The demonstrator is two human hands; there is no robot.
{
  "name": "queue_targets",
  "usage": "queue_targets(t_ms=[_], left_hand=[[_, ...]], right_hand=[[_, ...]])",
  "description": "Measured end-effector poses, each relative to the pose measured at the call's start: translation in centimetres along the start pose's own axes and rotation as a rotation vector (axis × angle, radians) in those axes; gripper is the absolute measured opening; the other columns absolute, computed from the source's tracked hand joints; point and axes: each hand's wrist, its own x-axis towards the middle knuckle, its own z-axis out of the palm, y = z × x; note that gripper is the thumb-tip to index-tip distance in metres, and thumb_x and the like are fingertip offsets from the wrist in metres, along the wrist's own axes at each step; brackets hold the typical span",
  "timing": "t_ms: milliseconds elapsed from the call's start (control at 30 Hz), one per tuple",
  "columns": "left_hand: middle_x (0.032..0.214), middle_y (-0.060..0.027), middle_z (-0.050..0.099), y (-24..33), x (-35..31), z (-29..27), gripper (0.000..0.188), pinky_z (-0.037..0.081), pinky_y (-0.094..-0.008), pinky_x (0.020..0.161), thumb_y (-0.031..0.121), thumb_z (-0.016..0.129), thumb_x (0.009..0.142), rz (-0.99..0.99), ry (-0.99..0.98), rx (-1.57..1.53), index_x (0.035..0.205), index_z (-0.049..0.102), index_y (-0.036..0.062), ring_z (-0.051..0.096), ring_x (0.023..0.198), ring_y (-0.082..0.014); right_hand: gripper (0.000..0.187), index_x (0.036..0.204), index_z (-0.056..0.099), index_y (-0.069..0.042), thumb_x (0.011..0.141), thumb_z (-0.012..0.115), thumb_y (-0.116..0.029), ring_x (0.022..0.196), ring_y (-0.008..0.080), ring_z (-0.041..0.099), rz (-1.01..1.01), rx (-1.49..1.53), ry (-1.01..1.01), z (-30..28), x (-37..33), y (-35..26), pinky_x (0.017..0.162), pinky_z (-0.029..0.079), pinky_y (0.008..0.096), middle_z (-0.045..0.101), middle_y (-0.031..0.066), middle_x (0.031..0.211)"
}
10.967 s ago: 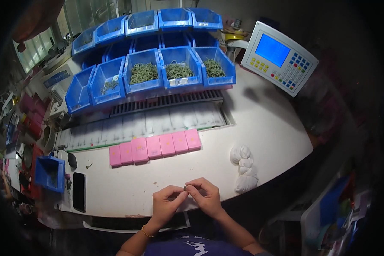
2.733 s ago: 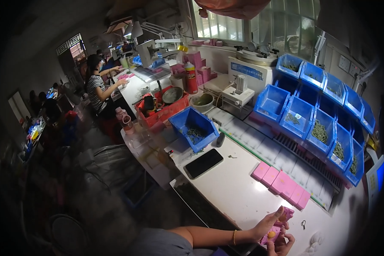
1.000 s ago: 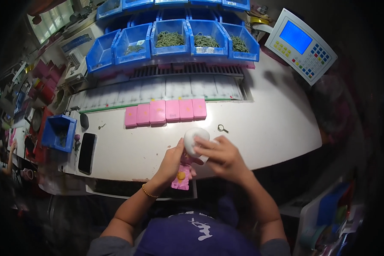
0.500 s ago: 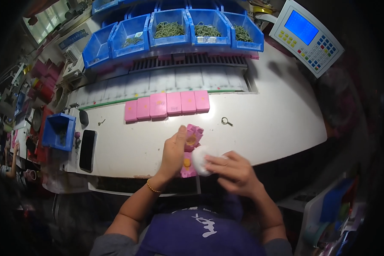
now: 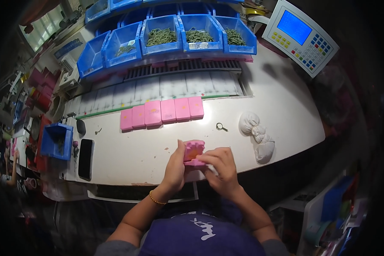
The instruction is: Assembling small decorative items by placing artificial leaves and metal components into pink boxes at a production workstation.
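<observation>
A pink rubber mold point(image 5: 194, 149) is between my hands just above the table's front edge. Its two halves are parted, one raised and the other lower, with a yellowish patch on the inner face. My left hand point(image 5: 174, 167) is closed around its left side. From the right, my right hand point(image 5: 221, 171) grips the lower half with fingers and thumb; the fingers partly hide it. A knotted white cloth pouch point(image 5: 263, 147) lies on the table to the right, apart from both hands.
Several pink mold blocks point(image 5: 160, 113) stand in a row across the table. Beyond are blue bins point(image 5: 161, 39) of green pieces. A ring-shaped piece with a stem point(image 5: 221, 126) lies near the pouch. A phone point(image 5: 85, 158), blue bin point(image 5: 55, 143) and keypad panel point(image 5: 301, 38) flank the workspace.
My right hand has let go of the white pouch, which now lies on the table at the right, and has taken hold of the mold. The mold's halves have come closer together.
</observation>
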Motion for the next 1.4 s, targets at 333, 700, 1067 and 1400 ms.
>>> queue_targets(t_ms=[333,700,1067,1400], left_hand=[[0.107,-0.0083,0.061,-0.5,-0.9,-1.6,0.034,0.047,-0.0290,0.088,0.028,0.059,0.100,0.410,-0.275,0.529,0.121,0.054,0.0009,0.057,0.096,-0.0131],[0.095,-0.0106,0.068,0.3,-1.5,-1.7,0.022,0.055,-0.0311,0.080,0.004,0.073,0.086,0.671,-0.205,0.615,0.106,0.066,-0.0014,0.067,0.086,-0.0191],[0.097,-0.0105,0.069,1.5,-0.8,-4.9,0.034,0.054,-0.0355,0.075,0.000,0.075,0.074,0.923,0.103,1.205,0.106,0.069,0.0051,0.066,0.085,-0.0265],[0.104,-0.0132,0.066,2.2,-1.7,-5.9,0.042,0.049,-0.0395,0.084,0.018,0.080,0.073,0.663,0.200,1.492,0.112,0.069,0.0059,0.059,0.095,-0.0298]], right_hand=[[0.040,0.126,0.061,-0.004,0.088,0.071,-0.015,0.113,0.0275,0.052,0.212,0.364,0.068,-1.1,1.3,-0.5,0.097,0.043,0.0376,0.063,0.0107,0.117],[0.027,0.111,0.067,-0.003,0.086,0.074,-0.009,0.084,0.0161,0.061,0.302,0.562,0.043,-1.7,0.7,-0.7,0.073,0.048,0.0284,0.066,0.0067,0.105],[0.022,0.115,0.065,-0.001,0.094,0.065,-0.008,0.086,0.0117,0.062,0.606,0.828,0.056,0.6,0.1,-0.3,0.073,0.051,0.0257,0.065,0.0081,0.112],[0.018,0.103,0.067,-0.002,0.086,0.067,-0.008,0.096,0.0328,0.059,0.437,-0.240,0.298,-0.2,1.4,7.0,0.084,0.048,0.0413,0.063,0.0129,0.101]])
